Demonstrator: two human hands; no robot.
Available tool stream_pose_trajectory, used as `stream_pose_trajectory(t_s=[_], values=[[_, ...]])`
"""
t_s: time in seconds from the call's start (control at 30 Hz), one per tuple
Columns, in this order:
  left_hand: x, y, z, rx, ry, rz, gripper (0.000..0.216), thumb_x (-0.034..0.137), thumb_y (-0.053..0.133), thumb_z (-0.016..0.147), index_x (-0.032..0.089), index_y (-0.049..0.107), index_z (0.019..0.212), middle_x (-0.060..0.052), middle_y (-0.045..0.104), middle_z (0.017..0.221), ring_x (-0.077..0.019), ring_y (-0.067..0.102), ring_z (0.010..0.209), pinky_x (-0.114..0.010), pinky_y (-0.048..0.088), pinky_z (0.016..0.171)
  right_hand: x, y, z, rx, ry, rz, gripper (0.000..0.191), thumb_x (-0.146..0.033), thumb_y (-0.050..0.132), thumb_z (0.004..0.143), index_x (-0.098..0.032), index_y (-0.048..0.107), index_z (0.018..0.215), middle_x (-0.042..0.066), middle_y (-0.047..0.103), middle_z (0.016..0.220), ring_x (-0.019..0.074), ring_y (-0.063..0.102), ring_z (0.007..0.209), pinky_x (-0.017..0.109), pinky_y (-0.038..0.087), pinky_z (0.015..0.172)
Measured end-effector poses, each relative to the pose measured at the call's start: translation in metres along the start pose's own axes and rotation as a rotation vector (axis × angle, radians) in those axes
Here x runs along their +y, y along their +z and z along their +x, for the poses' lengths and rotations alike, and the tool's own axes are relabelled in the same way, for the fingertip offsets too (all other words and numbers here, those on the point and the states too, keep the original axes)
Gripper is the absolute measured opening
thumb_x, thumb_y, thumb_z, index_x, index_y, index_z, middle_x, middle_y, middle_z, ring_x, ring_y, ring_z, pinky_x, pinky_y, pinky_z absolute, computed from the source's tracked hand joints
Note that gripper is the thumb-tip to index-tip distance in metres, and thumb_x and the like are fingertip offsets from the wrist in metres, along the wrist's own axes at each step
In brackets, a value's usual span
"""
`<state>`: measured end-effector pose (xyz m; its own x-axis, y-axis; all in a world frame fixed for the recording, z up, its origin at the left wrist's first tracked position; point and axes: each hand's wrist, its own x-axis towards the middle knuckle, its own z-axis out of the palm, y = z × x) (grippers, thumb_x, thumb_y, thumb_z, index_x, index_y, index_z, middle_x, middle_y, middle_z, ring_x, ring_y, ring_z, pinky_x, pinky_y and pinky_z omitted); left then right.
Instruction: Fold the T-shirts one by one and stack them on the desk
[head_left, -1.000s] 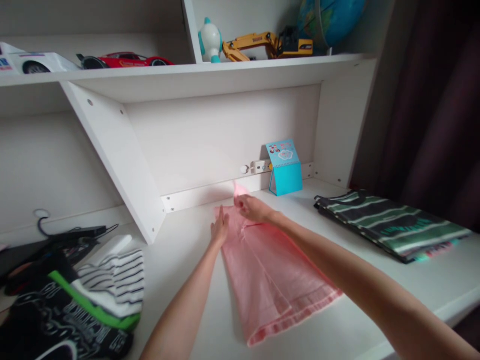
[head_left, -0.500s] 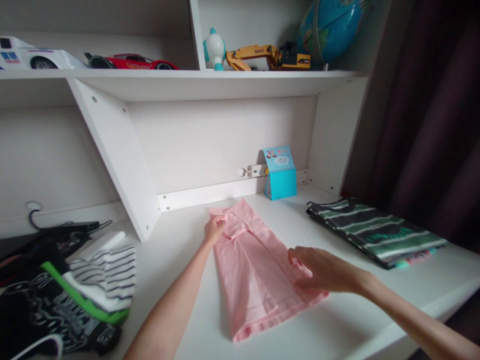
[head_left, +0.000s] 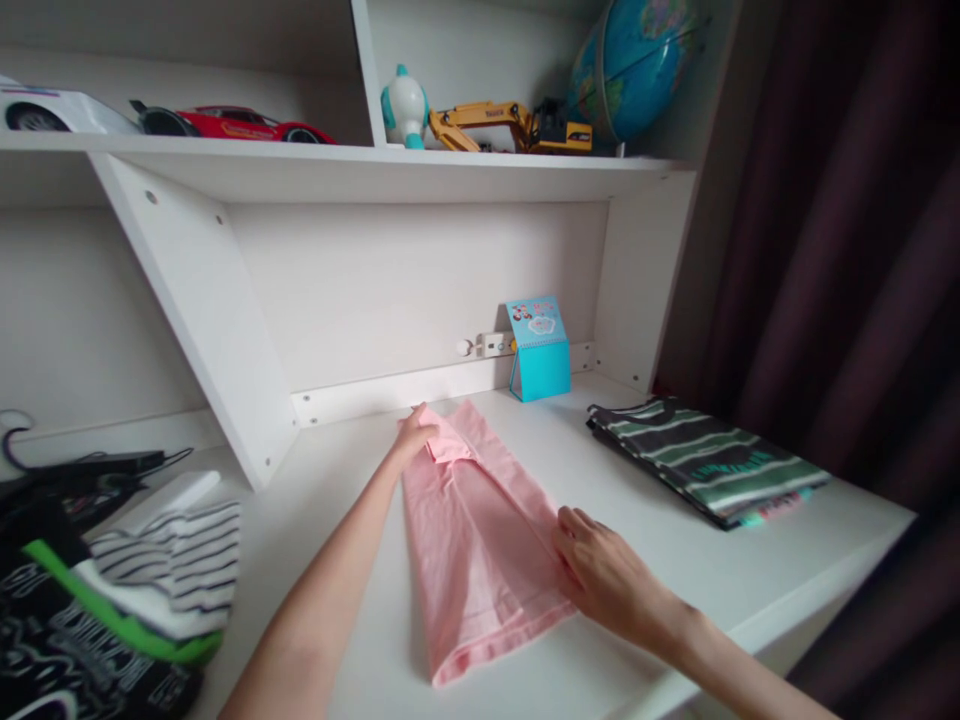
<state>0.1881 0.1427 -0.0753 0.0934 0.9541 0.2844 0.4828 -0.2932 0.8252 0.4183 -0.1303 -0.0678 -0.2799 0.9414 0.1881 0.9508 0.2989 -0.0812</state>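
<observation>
A pink shirt (head_left: 480, 540) lies on the white desk, folded into a long narrow shape with its hem end toward me. My left hand (head_left: 417, 436) is at its far left corner, closed with the cloth between thumb and fingers. On the near right side, my right hand (head_left: 606, 566) has its fingers curled in on the shirt's edge; the fingertips are partly hidden. A smaller folded flap of the pink cloth lies beside my left hand.
A folded green-and-black striped shirt (head_left: 709, 460) rests to the right. At left lie a striped white garment (head_left: 176, 560), a black garment with a green band (head_left: 97, 640) and hangers. A blue desk calendar (head_left: 541, 350) stands at the back, beneath a shelf (head_left: 420, 175) with toys and a globe.
My right hand has come down onto the shirt's right edge and closed there, with that edge now drawn inward. My left hand has shifted slightly at the far corner. The view has swung right.
</observation>
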Motion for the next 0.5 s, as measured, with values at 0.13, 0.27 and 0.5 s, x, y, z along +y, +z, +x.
stream_pose_trajectory(t_s=[0.13, 0.27, 0.5], values=[[0.013, 0.0, 0.015, 0.013, -0.001, 0.018, 0.065, 0.008, 0.06, 0.071, 0.017, 0.049, 0.135, -0.006, 0.051, 0.141, -0.0218, 0.048, 0.127, -0.027, 0.04, 0.102, -0.008, -0.018, 0.006, 0.043, 0.083, 0.168, 0.021, -0.002, 0.045, 0.073, -0.015, 0.06, 0.069, 0.01, 0.062, 0.084, 0.0198, 0.06, 0.075, 0.029, 0.046, 0.067], [0.007, -0.008, 0.018, 0.006, -0.026, 0.134, 0.056, 0.006, 0.056, 0.071, 0.016, 0.058, 0.126, -0.006, 0.063, 0.126, -0.021, 0.058, 0.115, -0.025, 0.046, 0.094, -0.014, -0.033, 0.004, -0.013, -0.076, 0.435, 0.015, -0.007, 0.051, 0.078, -0.017, 0.06, 0.072, 0.007, 0.064, 0.086, 0.0173, 0.062, 0.078, 0.026, 0.047, 0.072], [-0.009, -0.011, -0.019, 0.067, -0.006, 0.478, 0.036, 0.013, 0.054, 0.08, 0.016, 0.061, 0.115, -0.014, 0.055, 0.131, -0.0284, 0.05, 0.122, -0.04, 0.038, 0.103, 0.004, -0.02, 0.028, -0.032, -0.213, 0.424, 0.021, -0.013, 0.043, 0.09, -0.018, 0.064, 0.091, 0.005, 0.069, 0.094, 0.0157, 0.066, 0.084, 0.024, 0.051, 0.077]])
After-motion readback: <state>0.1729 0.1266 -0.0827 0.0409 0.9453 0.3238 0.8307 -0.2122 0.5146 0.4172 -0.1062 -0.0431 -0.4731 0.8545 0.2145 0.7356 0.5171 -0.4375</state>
